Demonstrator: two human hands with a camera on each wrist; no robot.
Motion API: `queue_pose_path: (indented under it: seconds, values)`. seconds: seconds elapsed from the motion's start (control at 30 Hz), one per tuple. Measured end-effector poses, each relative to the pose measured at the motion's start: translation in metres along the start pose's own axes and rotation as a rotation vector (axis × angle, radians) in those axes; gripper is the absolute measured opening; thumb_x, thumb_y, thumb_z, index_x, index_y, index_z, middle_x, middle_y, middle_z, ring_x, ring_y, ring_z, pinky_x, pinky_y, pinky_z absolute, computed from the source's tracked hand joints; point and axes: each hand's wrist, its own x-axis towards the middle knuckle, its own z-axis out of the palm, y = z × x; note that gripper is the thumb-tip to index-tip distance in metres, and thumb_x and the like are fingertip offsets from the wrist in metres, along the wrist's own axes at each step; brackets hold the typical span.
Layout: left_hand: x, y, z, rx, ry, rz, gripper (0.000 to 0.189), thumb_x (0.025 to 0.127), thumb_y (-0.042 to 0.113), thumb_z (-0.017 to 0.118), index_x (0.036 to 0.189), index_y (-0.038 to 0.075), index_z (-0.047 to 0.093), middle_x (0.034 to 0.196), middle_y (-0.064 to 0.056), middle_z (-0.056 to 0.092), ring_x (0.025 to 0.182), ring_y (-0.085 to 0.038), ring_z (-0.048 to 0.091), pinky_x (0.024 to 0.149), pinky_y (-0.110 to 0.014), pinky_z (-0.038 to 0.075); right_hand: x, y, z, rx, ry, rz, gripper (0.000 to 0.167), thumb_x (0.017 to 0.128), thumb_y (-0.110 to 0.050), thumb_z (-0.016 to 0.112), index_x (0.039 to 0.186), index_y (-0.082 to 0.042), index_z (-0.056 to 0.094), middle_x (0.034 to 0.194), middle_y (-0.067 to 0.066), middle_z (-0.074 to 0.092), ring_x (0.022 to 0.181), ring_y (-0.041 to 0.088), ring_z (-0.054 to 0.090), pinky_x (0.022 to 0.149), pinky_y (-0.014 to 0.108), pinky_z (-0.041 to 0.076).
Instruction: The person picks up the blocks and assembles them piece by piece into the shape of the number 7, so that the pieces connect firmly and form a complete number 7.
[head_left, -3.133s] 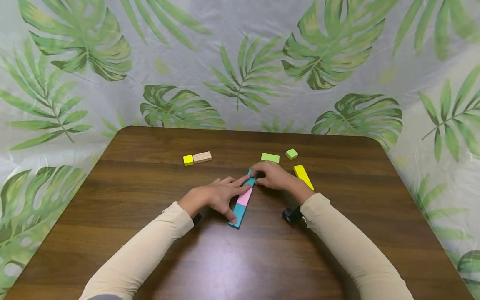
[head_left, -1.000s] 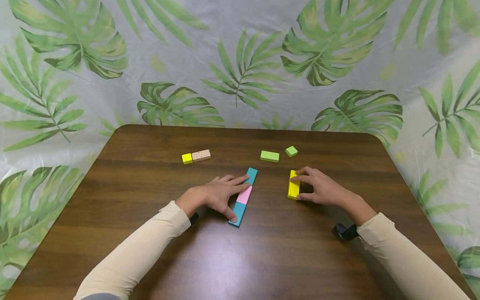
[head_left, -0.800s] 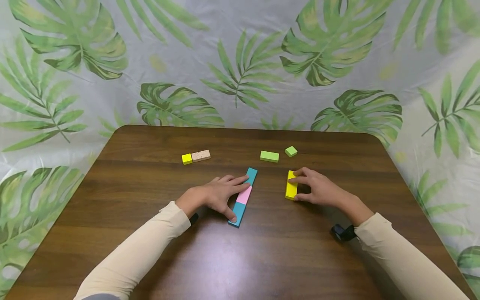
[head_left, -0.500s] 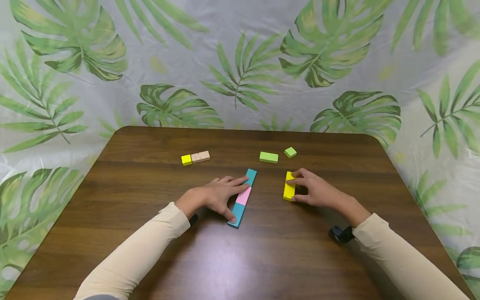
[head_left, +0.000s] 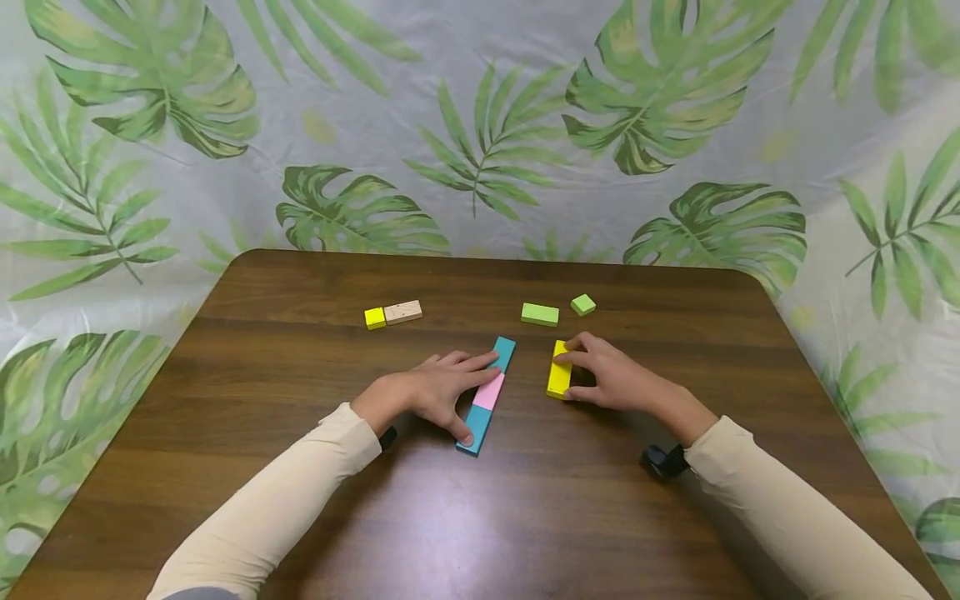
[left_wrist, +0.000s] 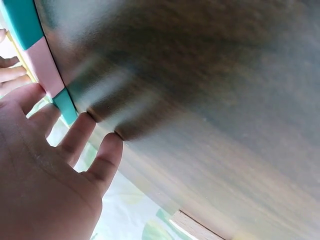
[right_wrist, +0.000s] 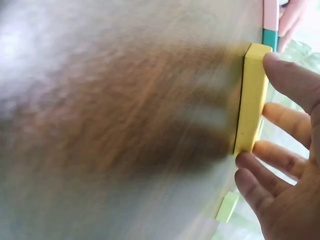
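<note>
In the head view two teal blocks (head_left: 476, 425) with a pink block (head_left: 489, 393) between them form a slanted row at mid-table. My left hand (head_left: 423, 396) spreads over it, the thumb on the near teal block and fingertips around the far end. The left wrist view has the pink block (left_wrist: 46, 65) by the fingers of that hand (left_wrist: 50, 170). Right of the row, my right hand (head_left: 622, 375) holds a long yellow block (head_left: 557, 372) between thumb and fingertips. The yellow block (right_wrist: 251, 100) lies along the tabletop in the right wrist view, apart from the row.
Farther back on the brown table (head_left: 300, 517) lie a long green block (head_left: 540, 314) and a small green block (head_left: 582, 305). A small yellow block (head_left: 375, 318) touches a plain wooden block (head_left: 403, 312) at the back left. A leaf-print curtain (head_left: 480, 125) hangs behind.
My right hand left the row's far end, took hold of the long yellow block, turned it somewhat and slid it left toward the row. My left hand has stayed in place.
</note>
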Motion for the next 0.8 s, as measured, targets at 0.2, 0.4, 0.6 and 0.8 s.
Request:
queue_pose_path:
  seconds: [0.2, 0.4, 0.6, 0.8]
  values:
    - [-0.001, 0.0, 0.001, -0.005, 0.0, -0.003, 0.103, 0.078, 0.053, 0.077, 0.16, 0.028, 0.019, 0.17, 0.009, 0.003, 0.153, -0.024, 0.017, 0.121, -0.056, 0.021, 0.004, -0.002, -0.001, 0.003, -0.005, -0.015, 0.05, 0.085, -0.024, 0.078, 0.13, -0.007, 0.065, 0.133, 0.021, 0.053, 0.119, 0.035, 0.053, 0.101, 0.052, 0.046]
    - [-0.001, 0.0, 0.0, -0.006, 0.002, -0.002, 0.104, 0.078, 0.053, 0.078, 0.16, 0.027, 0.02, 0.17, 0.007, 0.004, 0.153, -0.024, 0.017, 0.12, -0.057, 0.021, 0.012, -0.006, 0.001, 0.002, 0.003, -0.004, 0.051, 0.086, -0.028, 0.077, 0.132, -0.007, 0.064, 0.134, 0.021, 0.053, 0.119, 0.035, 0.053, 0.103, 0.051, 0.045]
    - [0.0, -0.001, 0.001, -0.008, -0.002, -0.005, 0.103, 0.079, 0.054, 0.077, 0.16, 0.028, 0.019, 0.17, 0.009, 0.002, 0.153, -0.024, 0.017, 0.121, -0.056, 0.02, 0.02, -0.01, 0.002, 0.016, 0.006, 0.014, 0.051, 0.086, -0.028, 0.077, 0.132, -0.008, 0.064, 0.135, 0.021, 0.052, 0.12, 0.035, 0.052, 0.103, 0.052, 0.044]
    - [-0.001, 0.0, 0.0, -0.013, -0.01, -0.009, 0.103, 0.079, 0.054, 0.077, 0.16, 0.028, 0.019, 0.17, 0.009, 0.002, 0.153, -0.024, 0.017, 0.121, -0.058, 0.018, 0.026, -0.011, 0.003, 0.027, 0.011, 0.024, 0.054, 0.087, -0.028, 0.077, 0.133, -0.006, 0.062, 0.133, 0.021, 0.052, 0.118, 0.034, 0.051, 0.102, 0.051, 0.045]
